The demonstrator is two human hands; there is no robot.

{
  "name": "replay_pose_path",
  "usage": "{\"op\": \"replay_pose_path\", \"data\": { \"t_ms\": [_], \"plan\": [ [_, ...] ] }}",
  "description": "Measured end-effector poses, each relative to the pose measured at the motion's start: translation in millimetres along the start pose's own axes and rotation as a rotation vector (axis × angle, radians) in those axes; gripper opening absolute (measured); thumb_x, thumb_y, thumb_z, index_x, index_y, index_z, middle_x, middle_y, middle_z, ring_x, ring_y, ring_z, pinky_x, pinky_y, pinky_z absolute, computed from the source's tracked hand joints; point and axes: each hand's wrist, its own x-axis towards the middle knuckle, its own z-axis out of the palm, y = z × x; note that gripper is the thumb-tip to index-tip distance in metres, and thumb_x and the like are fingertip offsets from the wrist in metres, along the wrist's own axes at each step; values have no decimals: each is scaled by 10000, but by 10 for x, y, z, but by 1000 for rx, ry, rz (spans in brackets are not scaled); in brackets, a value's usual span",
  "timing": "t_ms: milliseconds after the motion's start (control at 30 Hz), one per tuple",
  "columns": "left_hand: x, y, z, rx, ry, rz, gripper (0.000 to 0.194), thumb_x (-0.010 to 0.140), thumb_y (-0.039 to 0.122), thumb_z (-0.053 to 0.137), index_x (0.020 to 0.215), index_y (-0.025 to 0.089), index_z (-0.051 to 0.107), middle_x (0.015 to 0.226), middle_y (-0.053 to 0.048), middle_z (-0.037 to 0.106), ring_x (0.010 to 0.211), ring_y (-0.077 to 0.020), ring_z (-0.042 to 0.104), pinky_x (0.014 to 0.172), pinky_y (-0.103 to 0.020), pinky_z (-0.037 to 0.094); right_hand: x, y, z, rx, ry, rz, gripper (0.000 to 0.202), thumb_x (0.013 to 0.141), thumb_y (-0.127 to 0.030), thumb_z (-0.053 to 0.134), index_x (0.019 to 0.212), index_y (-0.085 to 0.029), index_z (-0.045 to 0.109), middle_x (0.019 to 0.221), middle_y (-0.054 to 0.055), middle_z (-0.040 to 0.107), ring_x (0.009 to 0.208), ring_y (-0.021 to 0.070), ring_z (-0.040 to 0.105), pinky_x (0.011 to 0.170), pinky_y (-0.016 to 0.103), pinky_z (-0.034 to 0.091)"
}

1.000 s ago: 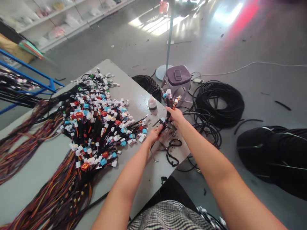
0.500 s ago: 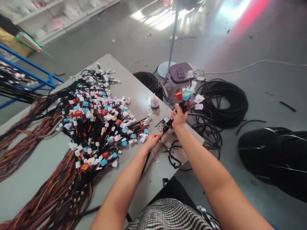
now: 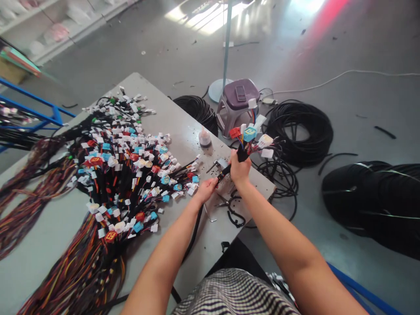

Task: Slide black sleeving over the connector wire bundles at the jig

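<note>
Your right hand is wrapped round the harness just behind its plugs; your left hand, less clearly seen, seems to pinch it farther back, steadying that stretch above the table.

The right hand wraps round the cable and hides a stretch of it, the left hand covers another, and lower down I lose it behind the left forearm. The wires run out of sight at left and bottom, as do the black hoses at right and the shelf at top left, its bags too blurred to make out. I can't read the handset or identify the tiny dark crumbs.
</note>
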Motion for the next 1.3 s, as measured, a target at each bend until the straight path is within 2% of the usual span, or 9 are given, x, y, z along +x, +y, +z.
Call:
{"op": "replay_pose_path", "data": {
  "t_ms": [100,200,367,600,833,933,1033,1133,1300],
  "plan": [
    [-5,-8,-22,54,-10,39,746,622,929,432,604,186,497,432,65,335,433,-79,280,453,-249,186,-301,139,-456,-307,-24,-229,378,833,-518,586,968,-165,582,940,86,595,862,217,568,787,351,472],
    [75,15,-2,25,-35,2,736,635,914,450,675,183,519,482,54,406,448,-85,329,455,-241,228,-675,366,-818,-587,-327,-321,273,846,-388,626,1003,-164,621,995,100,616,933,234,571,844,367,453],
    [179,-34,62,12,-14,-18,705,696,889,412,676,191,502,506,44,386,450,-88,304,447,-249,204,-1027,708,-967,-972,-732,-408,749,612,-373,882,1251,-125,580,1240,157,573,1128,324,511,943,436,390],
    [-34,-129,-25,85,61,18,666,750,848,413,654,193,491,539,26,420,474,-97,357,454,-249,250,-1440,979,-1255,-961,-664,-257,149,840,-227,722,941,-161,634,891,56,658,837,209,613,858,336,385],
    [130,136,164,32,166,-157,683,860,777,316,667,171,563,480,13,425,423,-102,374,451,-257,275,-1594,798,-1250,-1094,-580,101,336,845,-379,688,1044,-119,618,1027,127,666,895,263,626,887,386,365],
    [25,18,163,4,239,-164,696,846,793,320,574,184,519,432,11,381,403,-100,343,440,-263,241,-1446,691,-1237,-876,-845,374,463,876,-606,546,803,-153,606,805,90,652,773,245,609,762,350,398],
    [-124,-132,106,-111,222,-186,715,824,821,297,589,188,533,397,19,342,372,-95,294,419,-262,197,-1283,631,-1184,-286,-1115,696,685,771,-843,452,753,-164,547,622,26,548,571,162,522,569,269,368],
    [-213,-186,65,-243,186,-163,713,789,839,319,625,181,539,392,47,303,357,-72,232,407,-245,160,-1138,573,-1034,56,-1119,831,818,620,-935,513,817,-142,551,594,-5,520,490,101,460,502,219,343],
    [-234,-159,44,-264,164,-71,691,711,848,434,648,167,535,393,62,338,357,-54,226,403,-225,146,-856,412,-696,94,-1125,795,787,627,-901,572,768,-127,570,574,3,537,466,86,485,470,192,391]
  ]
}}
